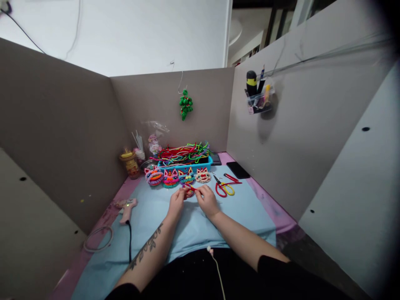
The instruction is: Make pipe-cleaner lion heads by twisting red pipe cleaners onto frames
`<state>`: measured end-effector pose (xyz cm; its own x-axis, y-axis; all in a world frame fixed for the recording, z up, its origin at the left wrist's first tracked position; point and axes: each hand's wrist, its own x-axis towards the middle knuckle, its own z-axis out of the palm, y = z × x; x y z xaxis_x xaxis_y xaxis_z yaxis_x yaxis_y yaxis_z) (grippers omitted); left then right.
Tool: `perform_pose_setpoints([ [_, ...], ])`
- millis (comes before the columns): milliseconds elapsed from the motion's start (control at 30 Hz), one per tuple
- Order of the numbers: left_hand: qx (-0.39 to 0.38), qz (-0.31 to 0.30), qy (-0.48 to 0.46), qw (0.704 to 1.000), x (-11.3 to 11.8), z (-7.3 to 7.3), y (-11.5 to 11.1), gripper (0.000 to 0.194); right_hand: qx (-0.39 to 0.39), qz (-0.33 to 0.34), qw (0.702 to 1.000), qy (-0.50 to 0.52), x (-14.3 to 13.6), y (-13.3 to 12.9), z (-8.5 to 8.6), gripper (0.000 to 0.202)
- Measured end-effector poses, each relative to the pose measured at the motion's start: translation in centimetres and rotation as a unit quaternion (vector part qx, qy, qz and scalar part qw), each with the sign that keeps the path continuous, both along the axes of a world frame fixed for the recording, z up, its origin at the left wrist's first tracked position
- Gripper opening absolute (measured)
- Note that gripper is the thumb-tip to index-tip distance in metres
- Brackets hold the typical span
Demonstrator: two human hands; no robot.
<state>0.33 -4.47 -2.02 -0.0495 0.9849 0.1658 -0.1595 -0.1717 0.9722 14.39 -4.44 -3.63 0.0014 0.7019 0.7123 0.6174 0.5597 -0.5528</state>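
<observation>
My left hand (177,201) and my right hand (206,200) meet over the blue cloth (156,216), fingers closed in pinches. A short red pipe cleaner (193,189) runs between them, with an end in each hand. Partly hidden behind my fingers is a small pink and yellow piece (189,193); whether I hold it or it lies on the cloth, I cannot tell. Just beyond stand several fuzzy animal-head figures in a row, among them an orange and purple one (154,176) and a cream one (203,175). Red and yellow handled scissors (220,190) lie open right of my right hand.
Behind the figures, a blue basket (187,167) overflows with coloured pipe cleaners (184,153). A pink glue gun (127,211) with a black cord lies left. A phone (238,170) rests at right. Grey partitions (171,116) enclose three sides; a lidded jar (130,164) stands back left.
</observation>
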Motion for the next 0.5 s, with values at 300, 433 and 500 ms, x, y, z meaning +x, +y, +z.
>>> perform_pose_setpoints([
  [300,-0.037,-0.024,-0.043,0.998,0.00,0.05,-0.18,0.061,-0.001,-0.012,1.000,0.003,0.03,0.03,0.03,0.016],
  [433,-0.044,-0.044,-0.064,0.996,-0.09,-0.04,-0.13,0.062,-0.002,-0.013,1.000,0.008,0.03,0.07,-0.05,0.015],
  [500,-0.047,-0.051,-0.071,0.995,-0.13,-0.14,-0.04,0.062,0.000,-0.010,1.000,0.011,0.03,0.10,-0.09,0.014],
])
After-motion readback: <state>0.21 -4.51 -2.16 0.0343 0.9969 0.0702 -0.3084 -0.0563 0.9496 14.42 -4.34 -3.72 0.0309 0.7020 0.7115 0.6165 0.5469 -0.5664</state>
